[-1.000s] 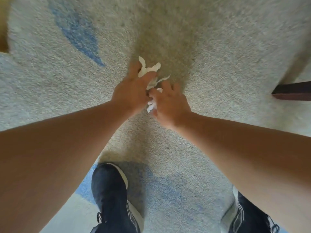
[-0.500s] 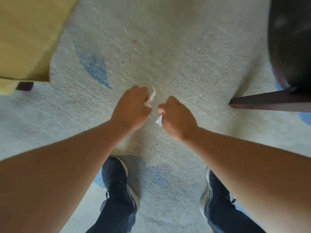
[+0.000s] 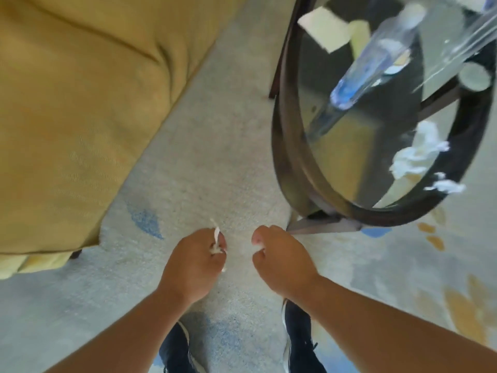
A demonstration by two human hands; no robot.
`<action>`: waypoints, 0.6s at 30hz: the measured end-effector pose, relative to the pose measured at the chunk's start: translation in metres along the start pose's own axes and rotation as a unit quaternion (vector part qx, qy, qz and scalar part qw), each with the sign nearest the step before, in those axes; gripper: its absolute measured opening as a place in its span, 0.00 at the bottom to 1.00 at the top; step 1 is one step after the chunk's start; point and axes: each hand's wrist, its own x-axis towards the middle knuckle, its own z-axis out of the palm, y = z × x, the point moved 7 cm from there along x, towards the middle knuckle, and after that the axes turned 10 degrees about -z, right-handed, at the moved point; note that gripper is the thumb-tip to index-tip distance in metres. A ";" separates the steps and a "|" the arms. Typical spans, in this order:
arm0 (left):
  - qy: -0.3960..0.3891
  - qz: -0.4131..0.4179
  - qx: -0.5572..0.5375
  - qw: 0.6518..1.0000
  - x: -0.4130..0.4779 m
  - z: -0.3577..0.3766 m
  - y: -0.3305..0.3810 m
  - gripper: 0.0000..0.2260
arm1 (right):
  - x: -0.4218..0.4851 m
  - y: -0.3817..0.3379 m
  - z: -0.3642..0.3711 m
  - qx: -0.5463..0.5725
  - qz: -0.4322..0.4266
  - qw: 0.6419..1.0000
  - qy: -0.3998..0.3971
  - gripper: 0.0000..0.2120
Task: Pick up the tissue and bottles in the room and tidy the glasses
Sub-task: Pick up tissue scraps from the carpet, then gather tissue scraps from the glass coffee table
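Observation:
My left hand (image 3: 192, 261) is closed on a small white tissue (image 3: 216, 239); scraps of it stick out above and beside the fingers. Close to its right, my right hand (image 3: 279, 259) is curled into a fist, and no tissue shows from it. Both hands hang over the pale carpet. A clear plastic bottle with a blue label (image 3: 376, 57) stands on the round glass table (image 3: 279, 146) at upper right. More crumpled tissue (image 3: 419, 152) lies on the table's near right side, with a smaller tissue piece (image 3: 446, 185) on its rim.
A yellow sofa (image 3: 80, 103) fills the upper left. A strip of carpet runs between it and the dark-rimmed table. A second clear object (image 3: 468, 39) and a round disc (image 3: 474, 76) sit at the table's far right. My dark shoes (image 3: 174, 348) are below.
The view has lifted away from the carpet, bringing the sofa and glass table into sight. My hands have drawn apart, and the white scrap seen at the right hand no longer shows.

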 end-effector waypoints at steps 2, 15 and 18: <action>-0.001 0.010 -0.006 1.000 -0.017 -0.005 0.031 0.11 | -0.019 0.003 -0.029 0.013 0.008 1.000 0.012 0.12; 0.002 0.181 0.001 0.984 -0.074 -0.005 0.217 0.12 | -0.112 0.008 -0.190 0.031 0.047 0.992 0.117 0.07; -0.012 0.239 0.030 0.970 -0.082 0.000 0.251 0.15 | -0.125 0.017 -0.216 0.029 0.069 0.984 0.160 0.06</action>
